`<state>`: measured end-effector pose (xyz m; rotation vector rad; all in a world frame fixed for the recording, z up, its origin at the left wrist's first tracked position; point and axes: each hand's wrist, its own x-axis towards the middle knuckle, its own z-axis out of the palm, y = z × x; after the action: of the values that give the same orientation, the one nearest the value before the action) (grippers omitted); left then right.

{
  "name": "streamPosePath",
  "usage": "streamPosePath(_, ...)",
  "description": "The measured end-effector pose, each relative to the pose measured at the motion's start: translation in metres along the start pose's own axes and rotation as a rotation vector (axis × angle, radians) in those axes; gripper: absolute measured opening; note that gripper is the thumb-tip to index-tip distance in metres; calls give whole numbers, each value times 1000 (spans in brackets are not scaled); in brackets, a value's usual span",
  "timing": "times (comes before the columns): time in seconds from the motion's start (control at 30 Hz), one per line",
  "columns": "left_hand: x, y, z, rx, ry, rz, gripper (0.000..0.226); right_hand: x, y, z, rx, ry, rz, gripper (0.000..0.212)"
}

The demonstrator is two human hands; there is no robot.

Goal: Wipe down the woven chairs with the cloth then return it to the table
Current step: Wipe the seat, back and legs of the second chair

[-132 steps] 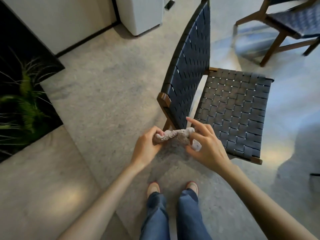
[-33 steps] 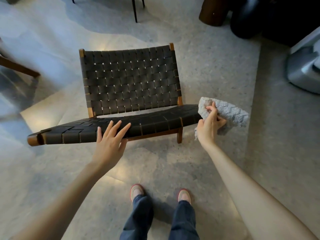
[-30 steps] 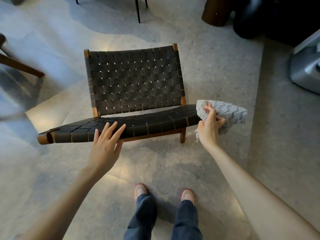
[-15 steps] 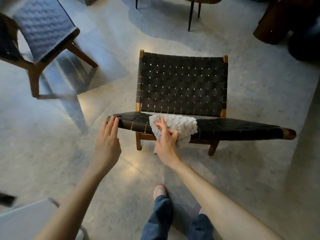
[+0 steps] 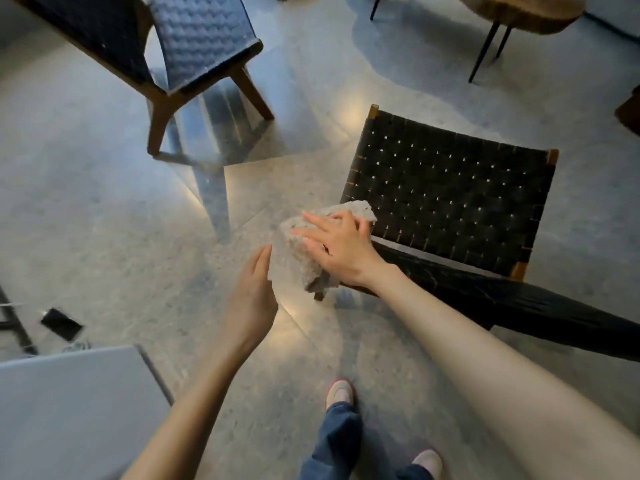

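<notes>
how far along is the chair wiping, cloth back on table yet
Nothing shows as finished. In hand: the right hand presses the pale grey fluffy cloth on a seat corner of the black woven chair; the left hand hovers open. Left: possibly the blue woven chair, then the grey table.

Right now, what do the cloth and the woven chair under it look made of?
Cloth: pale grey, nubby pile, soft and drooping under the right hand, likely microfibre or terry. Woven chair: flat black straps interlaced with small gaps, slight sheen, leather or synthetic webbing, can't tell which. Its frame: brown wood, matte, seen at the corner posts.
</notes>
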<state>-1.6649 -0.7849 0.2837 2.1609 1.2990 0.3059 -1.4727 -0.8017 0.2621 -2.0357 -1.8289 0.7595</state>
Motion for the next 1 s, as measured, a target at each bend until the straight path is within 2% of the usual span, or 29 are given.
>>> streamPosePath(0.1,-4,-4,-1,-15,-6,-42,59,13,2,8,-133,-82,-55,42)
streamPosePath(0.3,-3,-7,0,-60,-66,-133,59,17,-2,31,-392,131,-4,43)
streamPosePath(0.57,-3,13,2,-43,-74,-126,60,32,5,4,-411,56,-180,46)
streamPosePath(0.67,-3,29,7,-55,-99,-101,61,10,8,9,-276,121,-108,43)
streamPosePath(0.8,-2,51,19,-40,-148,-32,64,-30,21,14,-251,214,13,64)
streamPosePath(0.9,1,73,39,119,-198,12,70,-66,45,7,-287,281,87,71)
streamPosePath(1.0,0,95,65,366,-223,130,69,-105,75,-4,-328,280,154,68)
